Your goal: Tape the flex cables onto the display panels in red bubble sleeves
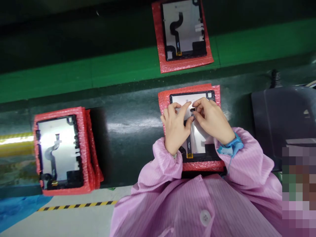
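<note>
A display panel [199, 141] lies back side up on red bubble wrap [197, 166] before me. Its black flex cable [189, 144] runs up from the lower edge, and the cable's dark connector end [192, 109] shows between my fingertips. My left hand [176, 123] is closed from the left, thumb and index finger curved at the cable below and beside the connector. From the right, my right hand [212, 118] pinches the connector end with thumb and index finger. The cable's middle stretch is partly hidden by my left thumb.
Another panel [187, 29] lies on red bubble wrap on the green strip [118, 70] beyond. To the left, a panel [60, 148] tops a stack of red bubble-wrap pouches [92, 158]. A dark, flat-topped object [283, 118] stands at the right, beside a person blurred by pixels.
</note>
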`<state>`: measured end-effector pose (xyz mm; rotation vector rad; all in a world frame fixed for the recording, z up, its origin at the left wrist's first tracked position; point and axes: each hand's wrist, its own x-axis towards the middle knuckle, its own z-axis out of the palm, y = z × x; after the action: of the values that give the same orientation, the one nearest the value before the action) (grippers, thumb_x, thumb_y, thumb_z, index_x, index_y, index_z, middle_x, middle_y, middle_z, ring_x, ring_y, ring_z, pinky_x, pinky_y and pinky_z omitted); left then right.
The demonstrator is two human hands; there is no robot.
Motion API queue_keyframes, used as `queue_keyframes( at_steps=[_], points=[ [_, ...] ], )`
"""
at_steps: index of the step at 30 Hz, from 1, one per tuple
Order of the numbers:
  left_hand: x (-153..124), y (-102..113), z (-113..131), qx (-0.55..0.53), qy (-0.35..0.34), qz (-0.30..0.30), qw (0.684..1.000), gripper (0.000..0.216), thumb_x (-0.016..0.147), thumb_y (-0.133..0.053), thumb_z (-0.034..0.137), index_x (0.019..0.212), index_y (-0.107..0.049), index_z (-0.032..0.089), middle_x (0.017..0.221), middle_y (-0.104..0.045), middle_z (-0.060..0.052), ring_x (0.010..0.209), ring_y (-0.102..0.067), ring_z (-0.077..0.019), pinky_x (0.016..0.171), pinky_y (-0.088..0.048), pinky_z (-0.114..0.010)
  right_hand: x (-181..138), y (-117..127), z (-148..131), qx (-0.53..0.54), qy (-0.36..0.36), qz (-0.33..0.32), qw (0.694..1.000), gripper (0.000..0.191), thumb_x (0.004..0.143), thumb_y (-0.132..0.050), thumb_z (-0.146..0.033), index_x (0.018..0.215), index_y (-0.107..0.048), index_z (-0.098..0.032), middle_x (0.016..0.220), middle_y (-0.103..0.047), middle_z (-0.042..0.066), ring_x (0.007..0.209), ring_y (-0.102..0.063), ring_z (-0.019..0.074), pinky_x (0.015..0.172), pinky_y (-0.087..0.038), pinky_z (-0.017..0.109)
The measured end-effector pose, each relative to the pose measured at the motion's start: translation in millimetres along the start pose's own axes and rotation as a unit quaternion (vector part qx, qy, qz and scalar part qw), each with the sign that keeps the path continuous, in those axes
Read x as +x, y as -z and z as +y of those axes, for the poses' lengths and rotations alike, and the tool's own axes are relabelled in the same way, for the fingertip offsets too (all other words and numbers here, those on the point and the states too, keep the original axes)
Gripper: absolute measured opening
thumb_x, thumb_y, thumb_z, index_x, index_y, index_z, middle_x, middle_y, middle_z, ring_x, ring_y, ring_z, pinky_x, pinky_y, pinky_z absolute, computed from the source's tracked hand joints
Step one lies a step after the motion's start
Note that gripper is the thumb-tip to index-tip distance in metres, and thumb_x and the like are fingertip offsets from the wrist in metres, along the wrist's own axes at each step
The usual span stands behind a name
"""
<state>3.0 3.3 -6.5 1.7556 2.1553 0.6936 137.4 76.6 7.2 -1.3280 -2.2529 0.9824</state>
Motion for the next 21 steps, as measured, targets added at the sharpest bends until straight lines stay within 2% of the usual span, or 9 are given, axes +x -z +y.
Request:
queue_keyframes(
  at_steps=[3,9,13,16,21],
  points=[
    [-0.8,0.0,-1.0,-0.012,-0.002,0.002,1.000,0.040,0.091,-0.063,0.041,0.130,-0.061,0.033,0.122,-0.052,-0.008,0.104,-0.049,-0.0255,0.091,-0.038,-0.042,0.3,1.7,1.9,0.008,0.001,0.003,1.000,0.012,0.084,-0.054,-0.026,0.092,-0.047,-0.032,0.082,-0.063,0.008,0.088,-0.058,0.0309,0.077,-0.044,0.051],
    [-1.1,0.5,-3.5,-0.020,-0.018,0.019,0.999,0.021,0.090,-0.066,0.037,0.110,-0.073,0.034,0.128,-0.049,-0.007,0.107,-0.048,-0.0254,0.095,-0.038,-0.045,2.0,2.9,1.7,0.035,-0.025,0.010,0.999,0.014,0.080,-0.056,-0.024,0.086,-0.046,-0.033,0.078,-0.062,0.008,0.080,-0.059,0.0279,0.072,-0.046,0.049],
    [-0.6,0.5,-2.4,-0.015,-0.014,0.012,1.000,0.023,0.090,-0.065,0.034,0.112,-0.074,0.034,0.131,-0.049,-0.007,0.110,-0.046,-0.0269,0.094,-0.038,-0.047,2.6,2.5,1.1,0.043,-0.037,0.021,0.998,0.017,0.077,-0.056,-0.023,0.087,-0.046,-0.032,0.089,-0.062,0.010,0.082,-0.060,0.0270,0.073,-0.047,0.049],
    [-0.8,-0.6,-1.4,-0.020,-0.007,0.013,1.000,0.025,0.090,-0.066,0.035,0.113,-0.074,0.035,0.131,-0.049,-0.007,0.112,-0.046,-0.0275,0.095,-0.037,-0.048,3.0,3.7,2.2,0.041,-0.033,0.041,0.998,0.020,0.075,-0.056,-0.020,0.087,-0.044,-0.031,0.100,-0.060,0.013,0.088,-0.059,0.0268,0.078,-0.048,0.049],
    [-1.1,-2.2,-1.0,-0.013,0.002,0.012,1.000,0.027,0.089,-0.067,0.034,0.115,-0.073,0.037,0.131,-0.050,-0.007,0.114,-0.047,-0.0284,0.095,-0.038,-0.048,2.1,3.8,2.6,0.039,-0.034,0.043,0.998,0.023,0.076,-0.056,-0.019,0.092,-0.045,-0.031,0.102,-0.057,0.012,0.089,-0.057,0.0253,0.081,-0.049,0.047]
  ],
)
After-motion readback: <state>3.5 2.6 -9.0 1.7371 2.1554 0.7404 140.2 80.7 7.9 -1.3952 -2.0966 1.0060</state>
